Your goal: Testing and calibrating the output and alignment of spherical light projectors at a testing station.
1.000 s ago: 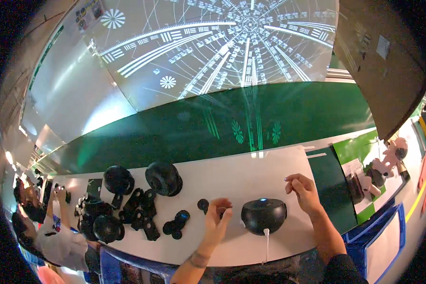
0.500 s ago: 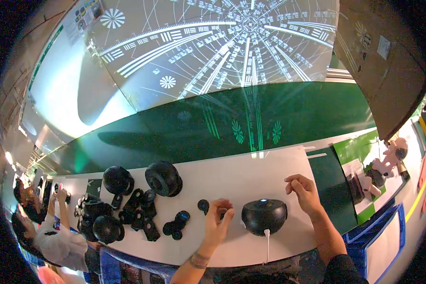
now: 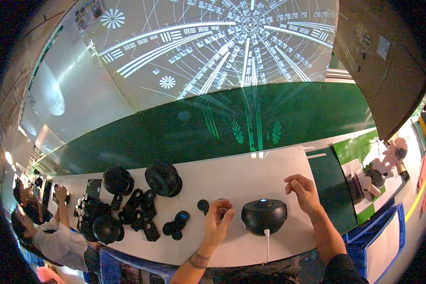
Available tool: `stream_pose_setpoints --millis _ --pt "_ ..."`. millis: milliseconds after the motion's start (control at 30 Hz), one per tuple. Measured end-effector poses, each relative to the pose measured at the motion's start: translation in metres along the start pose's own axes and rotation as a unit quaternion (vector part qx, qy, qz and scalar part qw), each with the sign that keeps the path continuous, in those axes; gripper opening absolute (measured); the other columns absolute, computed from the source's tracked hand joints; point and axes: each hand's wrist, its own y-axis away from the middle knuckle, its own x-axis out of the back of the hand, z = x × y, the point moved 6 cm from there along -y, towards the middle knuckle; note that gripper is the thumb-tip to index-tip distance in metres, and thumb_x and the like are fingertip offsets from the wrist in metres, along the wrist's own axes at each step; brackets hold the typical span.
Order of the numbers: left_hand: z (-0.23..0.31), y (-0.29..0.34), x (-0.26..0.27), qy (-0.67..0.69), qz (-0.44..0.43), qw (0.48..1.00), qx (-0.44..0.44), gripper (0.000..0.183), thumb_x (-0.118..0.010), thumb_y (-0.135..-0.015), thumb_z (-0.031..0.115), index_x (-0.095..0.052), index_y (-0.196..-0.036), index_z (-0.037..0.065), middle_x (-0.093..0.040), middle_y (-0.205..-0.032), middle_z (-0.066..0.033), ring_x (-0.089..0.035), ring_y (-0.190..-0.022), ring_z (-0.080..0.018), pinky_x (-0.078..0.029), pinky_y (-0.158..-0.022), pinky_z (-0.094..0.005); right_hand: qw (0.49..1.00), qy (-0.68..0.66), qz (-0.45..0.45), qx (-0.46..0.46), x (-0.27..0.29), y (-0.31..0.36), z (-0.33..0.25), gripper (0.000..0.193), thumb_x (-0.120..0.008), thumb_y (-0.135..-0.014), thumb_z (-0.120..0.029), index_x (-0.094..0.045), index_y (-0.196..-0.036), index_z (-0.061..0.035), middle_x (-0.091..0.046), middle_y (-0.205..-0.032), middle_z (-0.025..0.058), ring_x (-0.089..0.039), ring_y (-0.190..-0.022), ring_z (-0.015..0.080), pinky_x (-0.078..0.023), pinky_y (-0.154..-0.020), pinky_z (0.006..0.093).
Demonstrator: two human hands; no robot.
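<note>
A round black projector-like device [image 3: 264, 217] stands on the white tabletop, a small light glowing on its top and a white cable [image 3: 268, 246] running from its front. Left of it, my left hand [image 3: 217, 218] has its fingers curled toward the thumb; something dark shows between them, too small to name. A small black disc [image 3: 203, 205] lies beside that hand's fingers. My right hand [image 3: 305, 193] hovers to the right of the device, fingers bent in and nothing visible in them. Neither hand touches the device.
Several black round housings [image 3: 163, 179] and a heap of small black parts [image 3: 138, 208] cover the left of the table [image 3: 208, 177]. More small black pieces [image 3: 176, 226] lie nearer. A bright pattern [image 3: 251, 23] shines on the board ahead. A co-worker [image 3: 57, 241] sits far left.
The large bright patch of light on the left wall has shrunk and dimmed. The co-worker's arms have shifted slightly. My hands and the device stay in place.
</note>
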Motion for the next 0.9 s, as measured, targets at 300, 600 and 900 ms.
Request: stream_pose_setpoints --millis 300,600,900 --pt "-0.010 -0.003 -0.001 0.033 -0.080 0.995 -0.057 0.055 -0.073 -0.088 0.029 -0.048 -0.128 0.002 -0.056 -0.116 -0.0079 -0.056 -0.105 -0.0164 -0.047 -0.088 -0.0302 0.978 -0.012 -0.201 0.050 -0.024 0.004 -0.007 0.093 -0.070 -0.080 -0.059 -0.035 -0.145 -0.0027 -0.053 -0.134 0.0167 -0.053 -0.121 0.0259 -0.041 -0.099 0.0400" --pt "-0.021 -0.002 -0.034 0.069 -0.186 0.980 0.024 0.105 -0.086 -0.069 0.047 -0.029 -0.146 0.006 -0.038 -0.147 -0.0156 -0.045 -0.131 -0.0294 -0.041 -0.103 -0.0443 0.957 0.109 -0.269 -0.002 -0.027 0.008 -0.007 0.122 -0.083 -0.060 -0.063 -0.027 -0.150 -0.0015 -0.043 -0.147 0.0197 -0.046 -0.133 0.0326 -0.034 -0.109 0.0449" --pt "-0.022 -0.002 -0.047 0.161 -0.185 0.953 0.179 0.123 -0.097 -0.049 0.040 -0.028 -0.145 0.006 -0.036 -0.145 -0.0271 -0.041 -0.132 -0.0394 -0.034 -0.110 -0.0527 0.947 0.123 -0.298 0.002 -0.030 0.001 -0.017 0.115 -0.091 -0.056 -0.048 -0.036 -0.144 0.0010 -0.044 -0.144 0.0258 -0.046 -0.131 0.0431 -0.039 -0.107 0.0481"
